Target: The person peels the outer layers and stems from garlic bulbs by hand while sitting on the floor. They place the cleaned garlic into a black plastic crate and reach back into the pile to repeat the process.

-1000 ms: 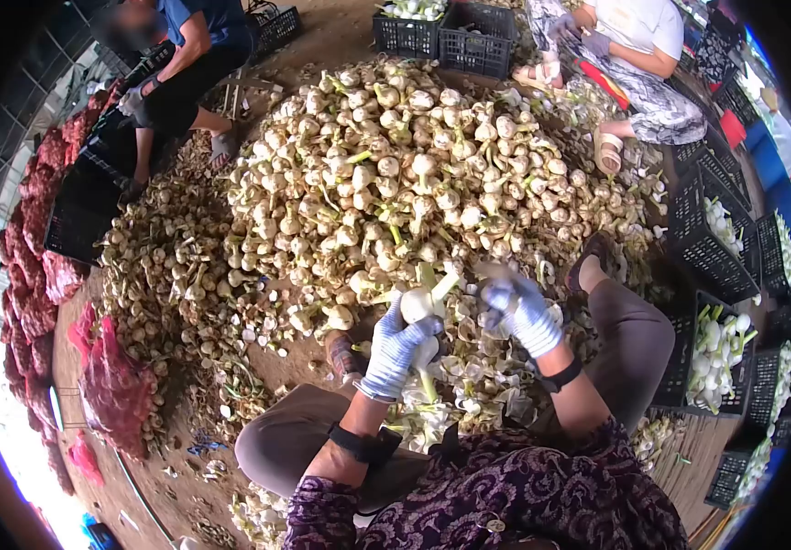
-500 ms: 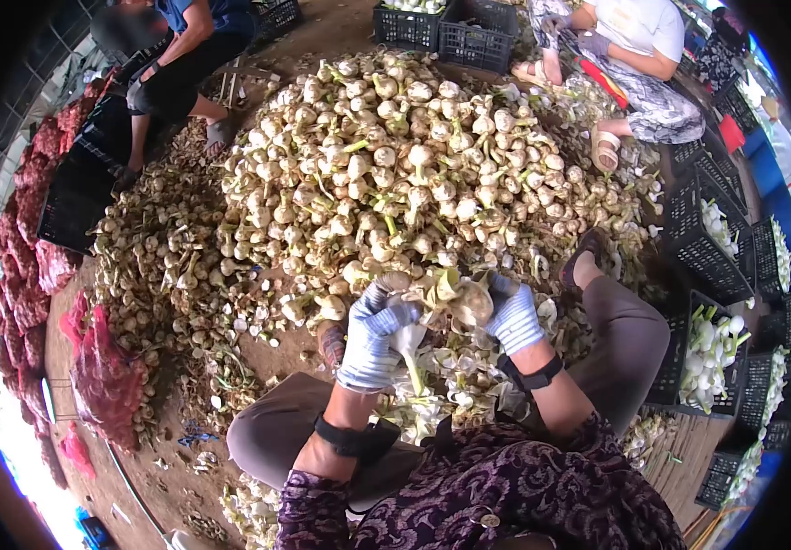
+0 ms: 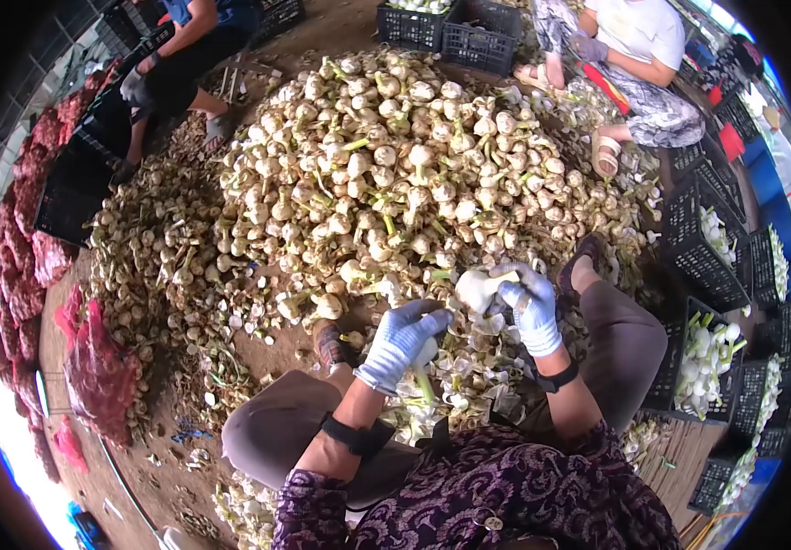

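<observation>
My left hand (image 3: 405,343), in a striped white-and-grey glove, is closed with a white garlic bulb (image 3: 427,352) tucked at its palm; the pale green stem hangs down. Thumb and forefinger point toward the other hand. Gloved likewise, my right hand (image 3: 531,310) grips a second garlic bulb (image 3: 476,290) by its stem, and its skin looks white and clean. The two hands are apart. Beneath them lie loose garlic skins (image 3: 464,371), and just beyond rises a big heap of unpeeled garlic (image 3: 386,174).
Black crates of white garlic (image 3: 707,362) line the right side. Further black crates (image 3: 480,37) stand behind the heap. A red mesh bag (image 3: 102,376) lies left, near stacked red sacks (image 3: 24,238). Two people sit across, one in a white shirt (image 3: 638,27) and one in blue (image 3: 198,14).
My hands have moved apart, the right one up and to the right. The brownish outer husk between them is gone, and a white bulb shows in my right hand.
</observation>
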A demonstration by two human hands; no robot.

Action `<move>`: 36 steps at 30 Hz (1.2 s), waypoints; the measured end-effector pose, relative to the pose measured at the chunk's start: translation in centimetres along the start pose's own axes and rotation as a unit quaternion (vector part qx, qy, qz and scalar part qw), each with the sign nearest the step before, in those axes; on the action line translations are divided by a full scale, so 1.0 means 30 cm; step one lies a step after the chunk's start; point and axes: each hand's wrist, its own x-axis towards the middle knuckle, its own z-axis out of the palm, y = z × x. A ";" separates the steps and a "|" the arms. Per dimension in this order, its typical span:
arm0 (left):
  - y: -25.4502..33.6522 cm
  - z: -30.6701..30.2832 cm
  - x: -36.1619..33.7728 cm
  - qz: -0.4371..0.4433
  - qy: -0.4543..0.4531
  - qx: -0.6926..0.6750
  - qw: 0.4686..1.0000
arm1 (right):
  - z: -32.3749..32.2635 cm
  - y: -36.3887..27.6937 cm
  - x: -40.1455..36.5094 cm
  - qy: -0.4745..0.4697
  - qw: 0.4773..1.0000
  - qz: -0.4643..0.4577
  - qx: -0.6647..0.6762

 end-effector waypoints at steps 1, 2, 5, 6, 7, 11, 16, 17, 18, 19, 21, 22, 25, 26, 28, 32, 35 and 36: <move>0.008 0.006 0.010 0.018 0.014 0.002 1.000 | 0.021 -0.038 -0.015 -0.012 0.998 -0.009 -0.066; 0.040 0.020 0.004 0.006 0.007 -0.031 0.999 | 0.031 -0.055 -0.019 -0.019 0.998 -0.006 -0.068; 0.061 0.016 0.008 -0.050 -0.025 -0.086 0.995 | 0.059 -0.084 -0.029 -0.055 0.951 -0.169 -0.253; 0.063 0.027 0.009 -0.019 -0.003 -0.085 0.996 | 0.068 -0.091 -0.032 -0.081 0.937 -0.201 -0.275; 0.057 0.025 0.012 -0.019 -0.003 -0.085 0.996 | 0.077 -0.095 -0.032 -0.105 0.920 -0.233 -0.297; 0.034 0.019 0.020 0.003 0.048 -0.032 0.998 | 0.101 -0.061 -0.040 -0.046 0.925 -0.233 -0.297; 0.033 -0.004 0.007 -0.022 0.006 -0.147 0.989 | 0.098 -0.061 -0.031 -0.035 0.917 -0.264 -0.296; 0.035 -0.006 0.012 -0.022 0.006 -0.147 0.989 | 0.093 -0.069 -0.026 -0.060 0.900 -0.284 -0.324; 0.036 -0.009 0.018 -0.016 0.013 -0.121 0.992 | 0.090 -0.074 -0.024 -0.085 0.881 -0.303 -0.352; 0.036 -0.011 0.023 -0.010 0.020 -0.097 0.995 | 0.088 -0.073 -0.028 -0.084 0.882 -0.302 -0.352; 0.041 0.004 0.029 -0.004 0.030 -0.094 0.995 | 0.089 -0.069 -0.035 -0.126 0.863 -0.294 -0.391; 0.036 0.010 0.037 -0.011 0.037 -0.053 0.998 | 0.102 -0.083 -0.041 -0.129 0.855 -0.305 -0.399; 0.020 0.006 0.046 -0.022 0.041 -0.052 0.998 | 0.104 -0.068 -0.041 -0.155 0.841 -0.329 -0.400; 0.015 -0.002 0.043 -0.024 0.046 -0.097 0.994 | 0.099 -0.069 -0.042 -0.150 0.842 -0.332 -0.398; 0.005 -0.010 0.038 -0.027 0.049 -0.139 0.989 | 0.096 -0.068 -0.040 -0.141 0.851 -0.323 -0.390; 0.027 -0.013 0.030 -0.033 0.079 -0.087 0.992 | 0.089 -0.058 -0.033 -0.140 0.850 -0.327 -0.389; 0.017 -0.014 0.038 -0.018 0.082 -0.066 0.994 | 0.111 -0.078 -0.031 -0.159 0.828 -0.351 -0.406; 0.014 -0.008 0.043 -0.025 0.071 -0.052 0.996 | 0.119 -0.087 -0.029 -0.169 0.810 -0.373 -0.420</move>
